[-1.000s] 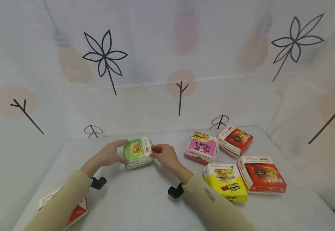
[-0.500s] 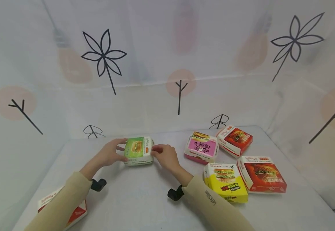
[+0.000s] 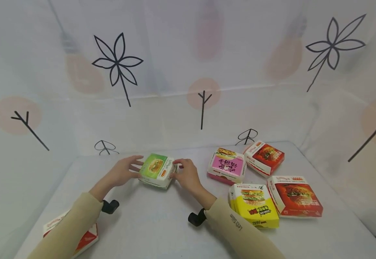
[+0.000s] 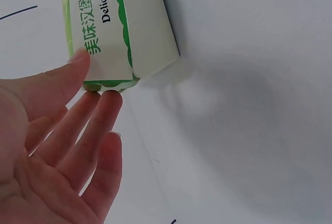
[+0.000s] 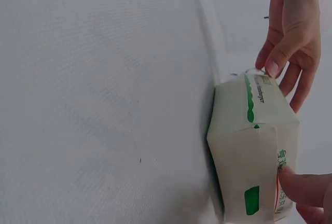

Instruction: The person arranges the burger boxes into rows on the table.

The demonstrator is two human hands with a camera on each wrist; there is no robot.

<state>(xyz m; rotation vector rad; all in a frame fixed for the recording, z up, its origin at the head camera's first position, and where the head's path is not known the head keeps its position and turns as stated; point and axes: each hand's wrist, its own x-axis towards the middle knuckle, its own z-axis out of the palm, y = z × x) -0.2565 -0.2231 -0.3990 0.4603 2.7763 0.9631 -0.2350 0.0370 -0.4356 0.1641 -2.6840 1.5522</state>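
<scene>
A green-and-white burger box [image 3: 157,168] lies on the white cloth, between both hands in the head view. My left hand [image 3: 123,172] is at its left side. In the left wrist view the left thumb [image 4: 72,76] touches the box's corner, and the other fingers extend loosely, two tips close against the edge. My right hand [image 3: 188,176] grips the right end, thumb on the near side and index finger toward the far corner. In the right wrist view the right thumb [image 5: 306,187] presses the printed end; the remaining right fingers are mostly hidden.
To the right stand a pink burger box [image 3: 226,165], a yellow one [image 3: 254,205], a small red one [image 3: 264,157] and a larger red one [image 3: 294,196]. Another red-and-white box [image 3: 89,237] is partly under the left sleeve. A printed cloth wall [image 3: 162,122] rises behind.
The green box has turned clockwise and shifted slightly right. The left fingers have spread away from its left side, while the right index finger has reached further along the right end.
</scene>
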